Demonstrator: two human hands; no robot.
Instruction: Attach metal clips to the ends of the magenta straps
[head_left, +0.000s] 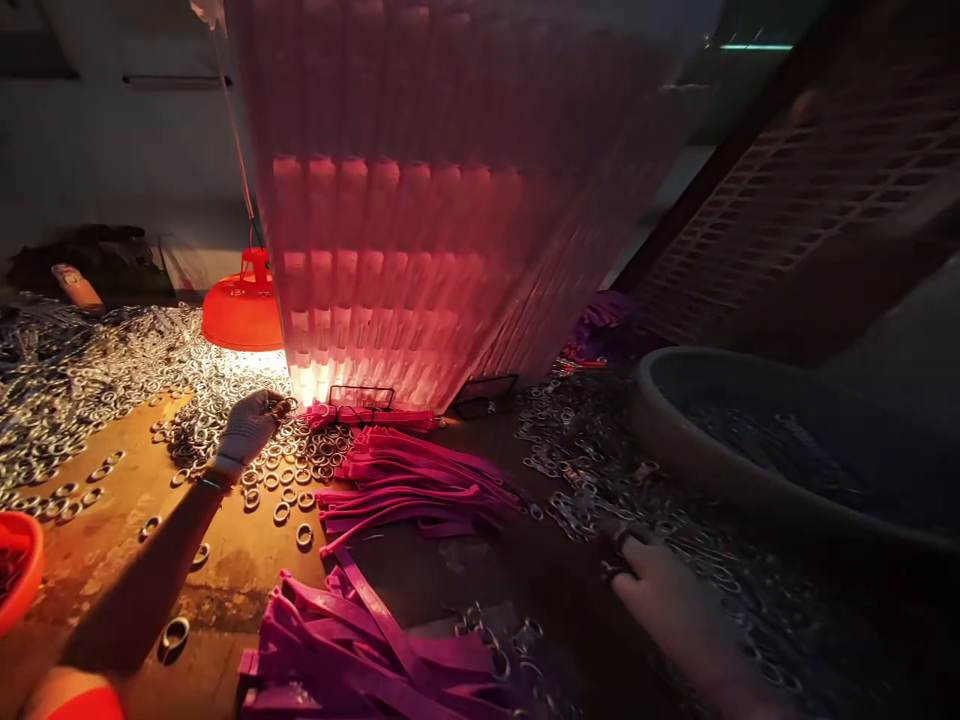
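My left hand (pixel 249 430), in a pale glove, reaches into a pile of metal rings (pixel 225 385) beneath a red lamp (pixel 241 305). Its fingers are pinched together near a ring, though what they grip is too small to make out. In dim light, my right hand (pixel 664 590) is over scattered metal clasps (pixel 585 500); its thumb and fingers are near a dark object that I cannot make out. Between the hands lie a bundle of magenta straps (pixel 420 480) and, nearer to me, a second strap pile (pixel 367 640) with metal clasps at its right end.
A tall clear plastic packet stack (pixel 420 220) stands upright behind the straps. At the right is a large round tub (pixel 675 410) with metal pieces inside. An orange-red bowl (pixel 34 570) sits at the left edge. Loose rings are spread over the tabletop (pixel 217 600).
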